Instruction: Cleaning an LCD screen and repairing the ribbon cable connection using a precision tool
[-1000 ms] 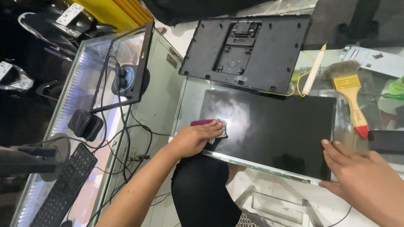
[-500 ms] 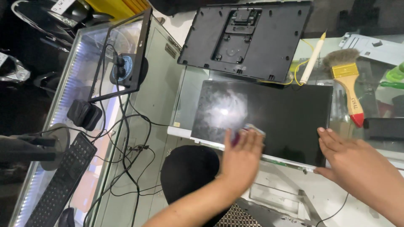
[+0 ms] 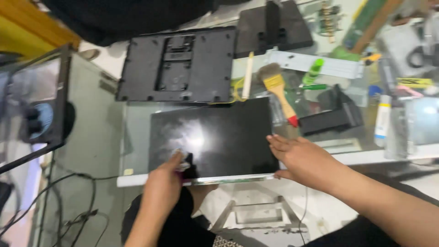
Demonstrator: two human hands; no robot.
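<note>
A bare black display panel [image 3: 215,135] lies flat on the glass worktop [image 3: 137,123], glare on its left half. My left hand [image 3: 164,183] presses a small pale cloth [image 3: 184,162] against the panel's near left part. My right hand [image 3: 304,160] rests flat on the panel's right near corner, fingers spread, holding nothing. A black plastic back cover [image 3: 176,64] lies just beyond the panel.
A yellow-handled paint brush [image 3: 280,91] lies right of the panel, beside a pale stick [image 3: 248,75], green markers [image 3: 313,73], a black bracket [image 3: 331,119] and a white tube [image 3: 382,119]. A standing monitor [image 3: 34,105] and cables [image 3: 77,196] are at left.
The view has swung to the right. My left hand with the cloth swept across the panel's near part and now sits at its near left. My right hand stayed on the right corner.
</note>
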